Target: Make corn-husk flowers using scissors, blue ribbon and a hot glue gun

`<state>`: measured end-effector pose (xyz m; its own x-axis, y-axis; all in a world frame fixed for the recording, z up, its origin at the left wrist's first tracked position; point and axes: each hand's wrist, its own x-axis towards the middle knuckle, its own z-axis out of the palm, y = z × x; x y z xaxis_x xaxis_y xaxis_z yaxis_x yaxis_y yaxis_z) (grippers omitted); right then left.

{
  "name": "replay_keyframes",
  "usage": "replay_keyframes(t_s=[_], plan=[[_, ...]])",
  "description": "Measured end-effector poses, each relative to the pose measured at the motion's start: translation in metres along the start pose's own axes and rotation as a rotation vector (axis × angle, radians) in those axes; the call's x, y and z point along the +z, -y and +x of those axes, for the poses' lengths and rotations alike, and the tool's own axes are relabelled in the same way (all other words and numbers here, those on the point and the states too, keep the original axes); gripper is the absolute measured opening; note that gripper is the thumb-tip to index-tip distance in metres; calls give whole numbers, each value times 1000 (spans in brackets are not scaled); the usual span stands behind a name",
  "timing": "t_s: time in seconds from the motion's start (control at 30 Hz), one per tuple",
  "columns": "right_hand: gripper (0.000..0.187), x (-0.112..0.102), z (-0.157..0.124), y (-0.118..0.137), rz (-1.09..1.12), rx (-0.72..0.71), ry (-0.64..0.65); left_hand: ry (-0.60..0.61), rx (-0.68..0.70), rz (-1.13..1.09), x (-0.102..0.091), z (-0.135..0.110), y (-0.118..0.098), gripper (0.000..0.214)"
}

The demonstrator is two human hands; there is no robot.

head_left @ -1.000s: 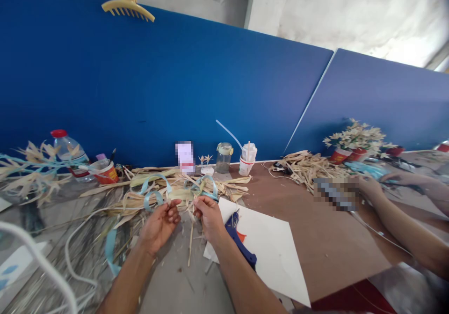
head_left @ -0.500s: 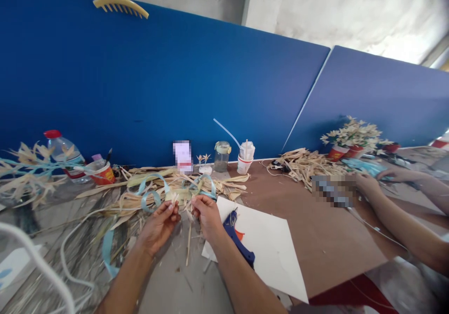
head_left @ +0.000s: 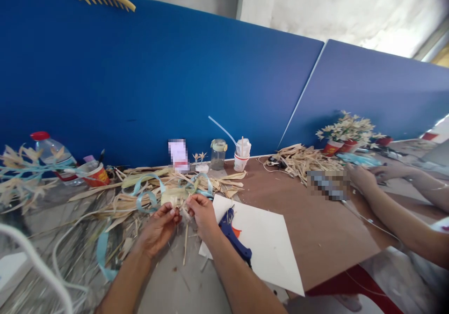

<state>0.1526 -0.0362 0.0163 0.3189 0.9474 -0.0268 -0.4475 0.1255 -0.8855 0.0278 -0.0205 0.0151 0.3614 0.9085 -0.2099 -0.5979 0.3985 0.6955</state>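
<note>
My left hand and my right hand are close together above the grey tabletop, fingertips almost meeting. Each is closed in a pinch on a small pale piece of dried husk; the fingers partly cover it. Just beyond them lies a loose heap of dried husk strips, with curls of light blue ribbon on top. Beside my right forearm a blue glue gun with an orange trigger rests on a white sheet.
A blue partition stands behind the table. Along it are a bottle, a red cup, a phone, a jar and a white cup. White cable loops at left. A co-worker's hands work at right.
My hands have drawn a little nearer each other, and the left fingers have turned slightly around the husk piece. The whole view has shifted a little.
</note>
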Motion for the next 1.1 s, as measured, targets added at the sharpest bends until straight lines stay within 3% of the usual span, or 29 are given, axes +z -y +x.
replay_keyframes(t_s=[0.5, 0.87, 1.1], plan=[[17, -1, -1, -1, -31, -11, -6, 116, -29, 59, -1, 0, 3, 25], [13, -1, -3, -2, -76, -42, -10, 62, 8, 138, -4, 4, 7, 20], [12, -2, -2, -4, -84, -20, -11, 90, 26, 163, -4, 3, 9, 18]])
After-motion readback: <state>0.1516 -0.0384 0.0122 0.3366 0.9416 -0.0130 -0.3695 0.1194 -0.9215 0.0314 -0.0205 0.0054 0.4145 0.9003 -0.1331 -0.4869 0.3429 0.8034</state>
